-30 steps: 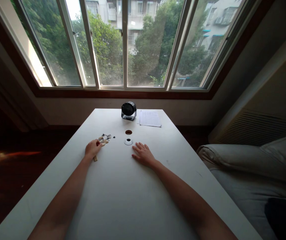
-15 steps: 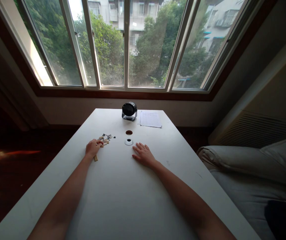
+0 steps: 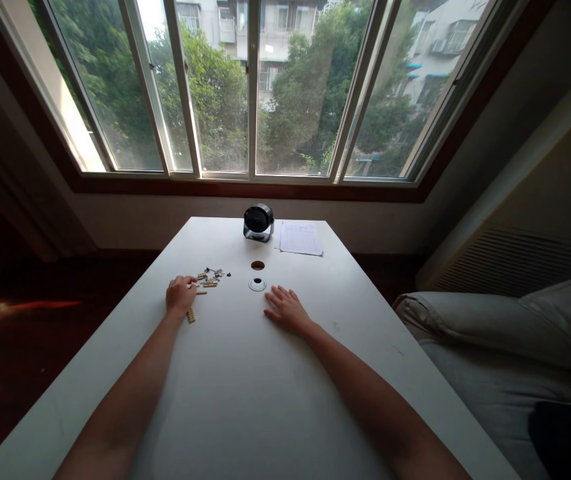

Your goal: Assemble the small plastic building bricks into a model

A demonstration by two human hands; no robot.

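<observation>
On the white table (image 3: 245, 387), the left hand (image 3: 180, 295) rests loosely curled beside a scatter of small tan and dark pieces (image 3: 209, 279); whether it pinches one I cannot tell. One tan piece (image 3: 190, 315) lies just by its wrist. These bits look light, stiff and easily flicked away, best nipped at their short sides. The right hand (image 3: 288, 310) lies flat, fingers spread, holding nothing, near a round white ring (image 3: 257, 285)

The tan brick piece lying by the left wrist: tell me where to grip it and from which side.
Pinch the tan brick piece across its two long sides, coming straight down from above. It lies flat and alone on the white table, slim and elongated, just inboard of the left hand, so fingertips probably fit on either side.
</observation>
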